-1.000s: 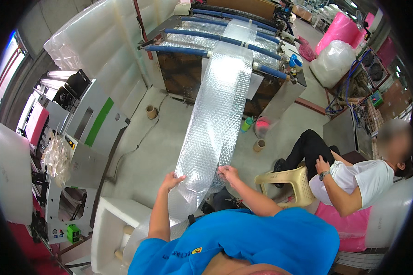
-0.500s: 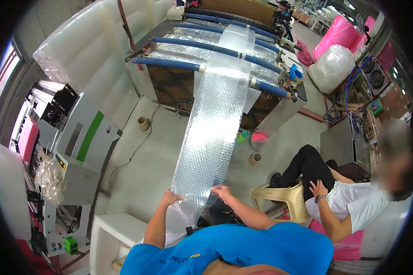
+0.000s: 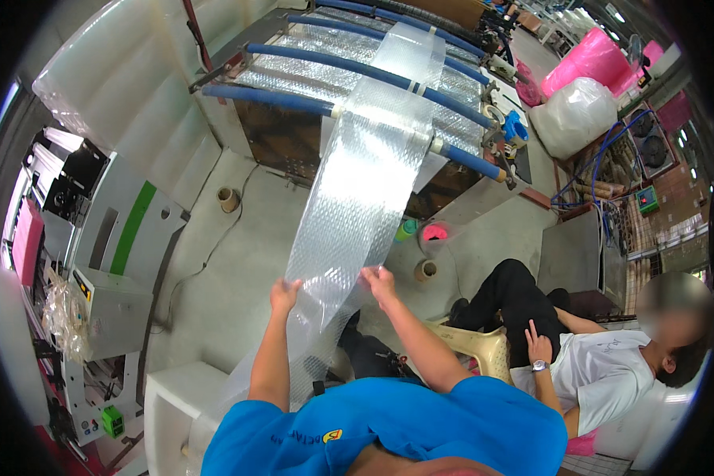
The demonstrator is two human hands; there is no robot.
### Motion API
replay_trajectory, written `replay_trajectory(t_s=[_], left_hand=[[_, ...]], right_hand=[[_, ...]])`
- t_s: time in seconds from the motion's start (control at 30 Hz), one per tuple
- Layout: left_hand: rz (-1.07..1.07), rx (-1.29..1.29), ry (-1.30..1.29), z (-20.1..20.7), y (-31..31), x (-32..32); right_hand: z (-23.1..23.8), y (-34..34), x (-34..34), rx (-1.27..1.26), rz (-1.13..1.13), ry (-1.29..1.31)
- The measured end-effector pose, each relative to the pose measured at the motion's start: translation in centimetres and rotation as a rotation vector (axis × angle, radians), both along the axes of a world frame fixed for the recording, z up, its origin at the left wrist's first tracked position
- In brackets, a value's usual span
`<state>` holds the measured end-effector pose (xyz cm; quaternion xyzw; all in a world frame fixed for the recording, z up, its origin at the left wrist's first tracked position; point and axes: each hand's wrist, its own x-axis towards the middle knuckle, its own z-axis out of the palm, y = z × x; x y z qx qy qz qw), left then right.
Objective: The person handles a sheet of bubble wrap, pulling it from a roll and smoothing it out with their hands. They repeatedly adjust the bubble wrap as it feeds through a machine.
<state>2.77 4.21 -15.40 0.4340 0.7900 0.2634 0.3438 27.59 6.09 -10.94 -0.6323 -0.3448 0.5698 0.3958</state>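
A long, clear strip of bubble wrap (image 3: 357,190) stretches from a machine with blue rollers (image 3: 333,67) down toward me. My left hand (image 3: 285,294) is closed on the strip's left edge. On the opposite edge, my right hand (image 3: 378,285) pinches the film at about the same height. Between my hands the wrap is folded or creased, and its lower part trails down past my left forearm to the white foam-like box. The far part of the strip passes over the rollers.
A person in a white shirt sits on a cream plastic stool (image 3: 484,349) at the right. Grey machinery (image 3: 127,238) stands at the left. Cardboard cores (image 3: 228,199), a green container (image 3: 406,230) and a loose cable (image 3: 222,246) are on the floor. A white box (image 3: 170,404) is near my left.
Both hands have moved up and farther from my body, still holding the strip's edges. More wrap now hangs below them toward the white box. My view has shifted slightly.
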Motion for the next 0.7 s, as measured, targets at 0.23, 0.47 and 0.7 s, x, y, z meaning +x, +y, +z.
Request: replay_trajectory(t_s=[0.23,0.47,0.7], left_hand=[[0.087,-0.013,-0.013,5.2,-0.1,-0.1],[-0.262,-0.061,-0.427,9.0,-5.1,-3.6],[-0.285,-0.271,-0.236,7.3,-8.9,-5.6]], right_hand=[[4.0,0.7,-0.1,0.102,-0.152,0.021],[3.6,-5.5,-2.6,-0.042,-0.121,0.284],[3.0,-15.8,-4.5,-0.299,0.161,0.262]])
